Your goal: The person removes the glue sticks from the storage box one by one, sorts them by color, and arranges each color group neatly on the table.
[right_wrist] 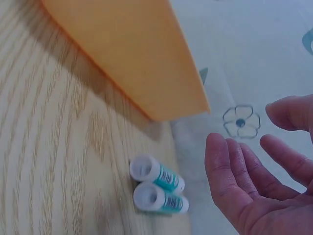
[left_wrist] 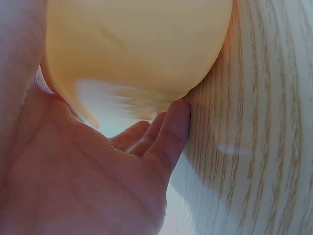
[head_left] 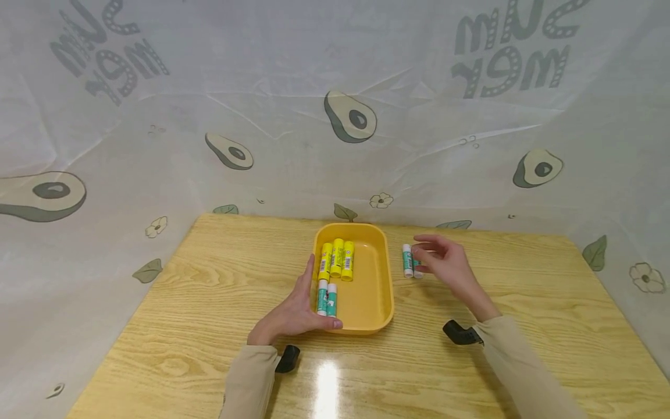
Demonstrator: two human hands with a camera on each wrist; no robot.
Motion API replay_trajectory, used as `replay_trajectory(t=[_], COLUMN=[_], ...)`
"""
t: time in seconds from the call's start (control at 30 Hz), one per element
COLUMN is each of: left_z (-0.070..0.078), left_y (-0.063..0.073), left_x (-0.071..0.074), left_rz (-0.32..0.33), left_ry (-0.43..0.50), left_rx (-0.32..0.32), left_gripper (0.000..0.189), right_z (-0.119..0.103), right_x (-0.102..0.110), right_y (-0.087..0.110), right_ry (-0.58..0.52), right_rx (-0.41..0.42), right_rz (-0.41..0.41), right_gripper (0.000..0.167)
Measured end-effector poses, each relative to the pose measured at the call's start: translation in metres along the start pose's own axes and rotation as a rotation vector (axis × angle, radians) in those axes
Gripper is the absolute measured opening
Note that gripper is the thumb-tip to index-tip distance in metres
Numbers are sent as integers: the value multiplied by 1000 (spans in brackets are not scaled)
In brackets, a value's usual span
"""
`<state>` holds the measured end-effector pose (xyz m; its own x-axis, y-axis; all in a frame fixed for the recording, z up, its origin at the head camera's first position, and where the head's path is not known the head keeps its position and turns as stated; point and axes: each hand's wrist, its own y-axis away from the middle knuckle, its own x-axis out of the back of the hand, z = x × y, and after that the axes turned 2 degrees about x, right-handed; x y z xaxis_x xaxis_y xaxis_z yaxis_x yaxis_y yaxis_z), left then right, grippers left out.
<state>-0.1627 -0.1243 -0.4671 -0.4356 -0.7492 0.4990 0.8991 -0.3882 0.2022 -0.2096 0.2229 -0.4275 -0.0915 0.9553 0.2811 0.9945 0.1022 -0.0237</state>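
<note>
My left hand (head_left: 297, 309) lies against the near left corner of a yellow plastic tray (head_left: 389, 279), its fingers along the outer wall and its thumb along the near rim. In the left wrist view, straight fingertips (left_wrist: 177, 115) touch the tray's outside low down by the tabletop. My right hand (head_left: 444, 263) hovers just right of two green-and-white glue sticks (head_left: 407, 262) on the table, partly covering one in the head view. Its fingers are loosely bent and hold nothing, with a gap to the glue sticks in the right wrist view.
Inside the tray lie three yellow glue sticks (head_left: 337, 259) at the far left and two green-and-white ones (head_left: 332, 299) nearer the left hand. A wooden table (head_left: 209, 302) carries everything. A pale printed cloth (head_left: 282, 192) hangs behind and beside it.
</note>
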Motion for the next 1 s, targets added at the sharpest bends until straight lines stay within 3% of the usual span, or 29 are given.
replay_trajectory(t=[0.43,1.0], left_z=[-1,0], left_y=[2,1], left_x=[0,0], left_rz=[4,6], left_ry=[-1,14], left_rx=[12,10], left_gripper=[147,146], right_z=[-13,-25], right_x=[-27,-57], right_y=[6,9], right_ry=[-70,-120], right_rx=[103,125], right_rz=[-57,-132], right_gripper=[39,36])
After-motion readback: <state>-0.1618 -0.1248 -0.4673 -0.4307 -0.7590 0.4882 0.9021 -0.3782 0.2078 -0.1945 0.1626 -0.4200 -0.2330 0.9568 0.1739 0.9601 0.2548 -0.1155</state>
